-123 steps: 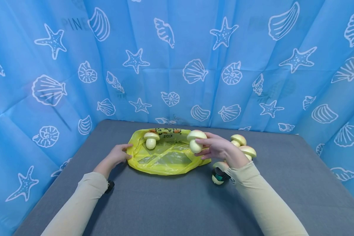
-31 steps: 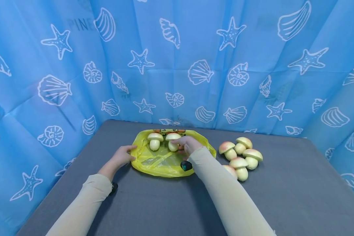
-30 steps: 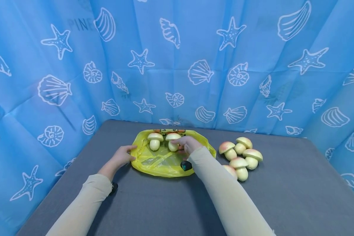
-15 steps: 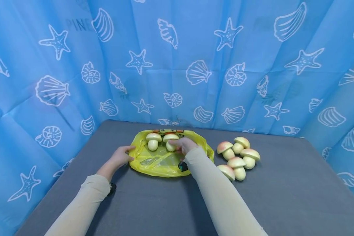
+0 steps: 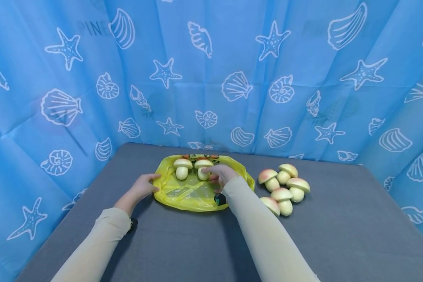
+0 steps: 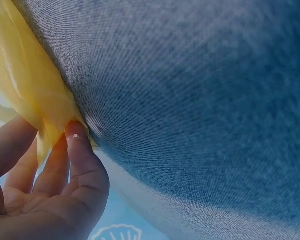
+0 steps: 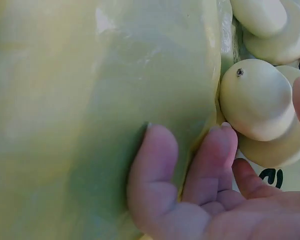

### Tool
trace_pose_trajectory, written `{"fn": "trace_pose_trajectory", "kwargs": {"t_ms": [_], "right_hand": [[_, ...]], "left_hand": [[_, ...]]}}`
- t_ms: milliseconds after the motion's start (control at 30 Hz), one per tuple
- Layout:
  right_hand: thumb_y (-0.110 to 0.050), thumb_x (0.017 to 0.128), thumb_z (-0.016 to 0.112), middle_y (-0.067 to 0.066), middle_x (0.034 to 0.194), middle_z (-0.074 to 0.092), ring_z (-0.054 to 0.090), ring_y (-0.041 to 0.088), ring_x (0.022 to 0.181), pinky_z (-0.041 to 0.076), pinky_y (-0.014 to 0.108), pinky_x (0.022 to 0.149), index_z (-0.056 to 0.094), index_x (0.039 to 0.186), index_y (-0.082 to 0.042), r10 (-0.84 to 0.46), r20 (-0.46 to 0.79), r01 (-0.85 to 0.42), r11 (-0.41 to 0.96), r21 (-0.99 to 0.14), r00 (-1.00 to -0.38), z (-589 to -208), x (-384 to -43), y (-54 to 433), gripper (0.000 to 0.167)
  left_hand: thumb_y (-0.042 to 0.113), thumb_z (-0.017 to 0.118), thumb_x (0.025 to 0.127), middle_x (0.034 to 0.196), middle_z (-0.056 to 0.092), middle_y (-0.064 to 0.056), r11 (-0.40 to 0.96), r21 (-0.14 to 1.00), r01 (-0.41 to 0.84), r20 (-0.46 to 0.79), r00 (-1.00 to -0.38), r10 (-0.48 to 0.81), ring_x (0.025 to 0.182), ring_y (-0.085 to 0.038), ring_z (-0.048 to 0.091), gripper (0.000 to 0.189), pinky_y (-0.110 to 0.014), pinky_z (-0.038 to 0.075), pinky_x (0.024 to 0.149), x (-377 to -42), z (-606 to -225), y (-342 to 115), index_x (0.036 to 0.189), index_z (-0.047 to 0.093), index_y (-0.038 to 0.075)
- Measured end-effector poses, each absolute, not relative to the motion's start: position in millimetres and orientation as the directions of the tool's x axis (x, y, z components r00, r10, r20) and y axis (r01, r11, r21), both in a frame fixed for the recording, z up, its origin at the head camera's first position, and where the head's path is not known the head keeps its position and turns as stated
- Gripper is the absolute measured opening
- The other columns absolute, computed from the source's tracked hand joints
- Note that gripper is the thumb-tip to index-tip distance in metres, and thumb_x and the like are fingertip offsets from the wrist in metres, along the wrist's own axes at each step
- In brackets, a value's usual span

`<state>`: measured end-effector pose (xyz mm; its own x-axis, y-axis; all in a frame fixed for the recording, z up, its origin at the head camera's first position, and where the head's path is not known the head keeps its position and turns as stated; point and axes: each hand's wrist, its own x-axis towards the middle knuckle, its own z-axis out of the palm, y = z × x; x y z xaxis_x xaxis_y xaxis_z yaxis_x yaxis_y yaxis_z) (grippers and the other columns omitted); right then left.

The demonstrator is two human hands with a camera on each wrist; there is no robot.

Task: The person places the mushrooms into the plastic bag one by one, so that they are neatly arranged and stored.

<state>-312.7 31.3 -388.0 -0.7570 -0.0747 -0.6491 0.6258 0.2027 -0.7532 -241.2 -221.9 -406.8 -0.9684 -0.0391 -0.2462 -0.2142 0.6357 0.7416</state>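
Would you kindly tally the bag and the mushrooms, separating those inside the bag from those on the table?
Yellow bag: 1
Bagged mushrooms: 2
Loose mushrooms on the table: 5
Visible total: 8

Two pale mushrooms (image 5: 182, 172) in yellow bag (image 5: 181, 201)

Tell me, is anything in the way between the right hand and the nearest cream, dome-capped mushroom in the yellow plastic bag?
Nothing visible is: the right hand is right at the stem of that mushroom. The other mushroom in the yellow plastic bag sits beyond it, not in between.
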Motion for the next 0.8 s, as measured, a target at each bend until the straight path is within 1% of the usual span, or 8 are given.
{"fn": "trace_pose_trajectory", "kwargs": {"t_ms": [167,233,333,467,600,800], "right_hand": [[-0.024,0.087,0.074,0.013,0.119,0.052,0.049,0.027,0.109,0.042,0.052,0.098,0.044,0.139,-0.009,-0.062,-0.672,0.654,0.184,-0.734,-0.737,-390.9,-316.2,31.1,0.062],[-0.023,0.088,0.073,0.014,0.118,0.052,0.049,0.027,0.110,0.042,0.052,0.097,0.043,0.141,-0.009,-0.065,-0.669,0.649,0.190,-0.737,-0.740,-391.4,-316.3,31.5,0.062],[-0.021,0.087,0.074,0.015,0.118,0.052,0.048,0.027,0.110,0.042,0.052,0.097,0.039,0.144,-0.009,-0.065,-0.662,0.642,0.193,-0.742,-0.747,-391.2,-314.6,32.1,0.068],[-0.020,0.086,0.076,0.014,0.116,0.051,0.049,0.026,0.103,0.043,0.053,0.098,0.039,0.145,-0.009,-0.060,-0.652,0.633,0.186,-0.751,-0.756,-390.8,-312.8,31.4,0.071],[-0.020,0.085,0.077,0.013,0.112,0.050,0.048,0.025,0.097,0.042,0.053,0.098,0.040,0.144,-0.009,-0.062,-0.642,0.623,0.185,-0.760,-0.764,-391.1,-312.4,31.1,0.070],[-0.021,0.083,0.079,0.014,0.113,0.050,0.048,0.026,0.099,0.043,0.052,0.097,0.041,0.142,-0.008,-0.066,-0.636,0.618,0.181,-0.765,-0.769,-391.1,-311.4,31.8,0.070]], "left_hand": [[-0.008,0.055,0.093,0.149,0.030,-0.032,0.636,0.742,-0.211,-0.242,-0.969,-0.039,0.138,-0.046,0.025,0.054,-0.053,0.035,0.106,-241.1,-407.0,-223.1,0.145,0.039,-0.006],[-0.008,0.055,0.093,0.149,0.030,-0.032,0.633,0.745,-0.209,-0.240,-0.970,-0.038,0.138,-0.046,0.025,0.054,-0.053,0.036,0.106,-240.9,-407.5,-223.4,0.145,0.039,-0.006],[-0.008,0.055,0.093,0.149,0.030,-0.032,0.628,0.750,-0.208,-0.238,-0.971,-0.037,0.138,-0.046,0.026,0.054,-0.052,0.038,0.104,-240.3,-409.2,-223.2,0.145,0.040,-0.005],[-0.008,0.056,0.093,0.149,0.031,-0.032,0.633,0.746,-0.208,-0.235,-0.971,-0.042,0.137,-0.046,0.028,0.054,-0.051,0.041,0.101,-239.9,-410.2,-222.4,0.144,0.041,-0.005],[-0.008,0.056,0.093,0.148,0.031,-0.032,0.638,0.742,-0.206,-0.231,-0.972,-0.045,0.137,-0.047,0.027,0.054,-0.052,0.040,0.103,-240.6,-410.3,-222.3,0.144,0.041,-0.006],[-0.008,0.056,0.093,0.148,0.031,-0.032,0.636,0.744,-0.202,-0.233,-0.972,-0.035,0.137,-0.047,0.027,0.054,-0.052,0.040,0.102,-241.3,-411.1,-223.3,0.144,0.040,-0.005]]}}
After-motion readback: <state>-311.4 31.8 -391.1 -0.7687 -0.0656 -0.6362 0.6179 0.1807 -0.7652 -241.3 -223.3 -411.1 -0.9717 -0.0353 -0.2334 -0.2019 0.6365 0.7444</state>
